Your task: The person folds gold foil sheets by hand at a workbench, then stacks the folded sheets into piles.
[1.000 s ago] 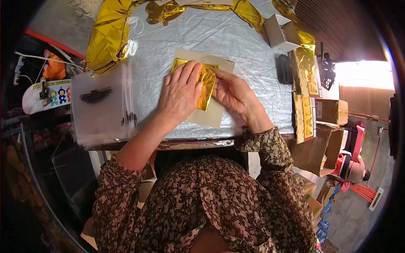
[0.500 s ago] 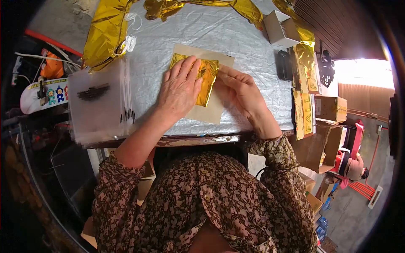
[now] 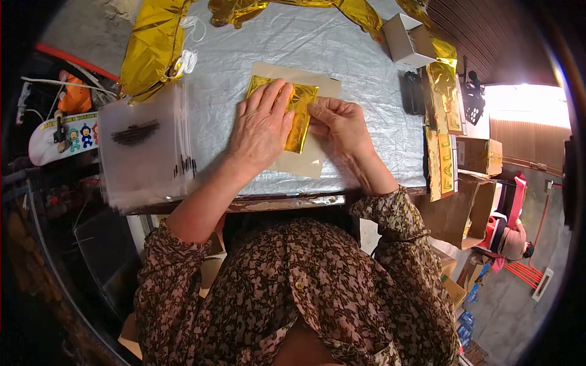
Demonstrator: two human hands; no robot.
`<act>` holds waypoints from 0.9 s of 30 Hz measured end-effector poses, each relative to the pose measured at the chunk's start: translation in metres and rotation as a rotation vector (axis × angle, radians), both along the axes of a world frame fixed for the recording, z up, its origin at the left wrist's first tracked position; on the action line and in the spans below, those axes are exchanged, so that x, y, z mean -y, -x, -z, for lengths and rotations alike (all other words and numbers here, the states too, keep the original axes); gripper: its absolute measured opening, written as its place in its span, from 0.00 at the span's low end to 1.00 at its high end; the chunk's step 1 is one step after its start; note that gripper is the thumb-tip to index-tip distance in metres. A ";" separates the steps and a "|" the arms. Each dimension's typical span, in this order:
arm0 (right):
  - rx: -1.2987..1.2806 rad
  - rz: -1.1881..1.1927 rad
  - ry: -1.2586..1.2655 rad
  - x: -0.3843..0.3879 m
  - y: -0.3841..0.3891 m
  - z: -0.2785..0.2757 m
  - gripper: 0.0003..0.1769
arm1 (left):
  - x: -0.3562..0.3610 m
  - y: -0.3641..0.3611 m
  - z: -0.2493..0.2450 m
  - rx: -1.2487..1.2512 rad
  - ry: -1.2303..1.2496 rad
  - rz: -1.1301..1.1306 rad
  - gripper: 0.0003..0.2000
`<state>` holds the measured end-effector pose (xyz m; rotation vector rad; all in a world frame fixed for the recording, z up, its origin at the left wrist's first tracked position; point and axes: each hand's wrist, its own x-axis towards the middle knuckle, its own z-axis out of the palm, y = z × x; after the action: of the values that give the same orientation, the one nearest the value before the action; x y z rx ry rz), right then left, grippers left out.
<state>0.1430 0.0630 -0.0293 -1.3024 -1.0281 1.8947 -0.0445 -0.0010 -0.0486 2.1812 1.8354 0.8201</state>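
Note:
A folded gold foil piece [image 3: 299,125] lies on a beige card sheet [image 3: 305,163] on the silver-covered table [image 3: 220,122]. My left hand [image 3: 259,125] rests flat on the foil's left part, fingers stretched out and pointing up. At the foil's right edge, my right hand [image 3: 343,125] pinches with thumb and index finger; its other fingers are curled and partly hidden. The card's right part is partly covered by this hand.
Clear plastic bags [image 3: 140,146] lie stacked at the left table edge. Gold foil [image 3: 155,46] and white string [image 3: 186,62] are beyond them. A white open box [image 3: 408,46] and a black object [image 3: 412,93] are at the right. A person [image 3: 511,241] is far right.
My right hand has moved slightly left onto the foil's right edge, and its thumb and finger have closed there. My left hand has stayed almost in place.

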 end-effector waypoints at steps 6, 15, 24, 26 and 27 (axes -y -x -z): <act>-0.026 -0.032 0.071 -0.003 -0.001 -0.002 0.12 | -0.001 0.000 0.000 -0.007 0.001 0.000 0.25; 0.199 -0.202 -0.020 -0.014 0.000 -0.022 0.16 | -0.001 0.000 0.000 -0.033 0.000 -0.001 0.26; 1.050 -0.274 -0.822 0.001 -0.024 -0.039 0.08 | -0.002 -0.001 0.001 -0.068 -0.005 -0.018 0.27; 1.058 -0.131 -1.141 0.022 -0.025 -0.054 0.07 | -0.001 -0.002 0.001 -0.058 0.007 -0.015 0.27; 0.936 -0.187 -1.268 0.026 -0.019 -0.057 0.12 | -0.001 -0.003 0.001 -0.060 0.009 -0.008 0.27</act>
<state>0.1621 0.0367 0.0275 -1.1824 -2.2894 0.2690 -0.0416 0.0000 -0.0499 2.2173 1.8730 0.7553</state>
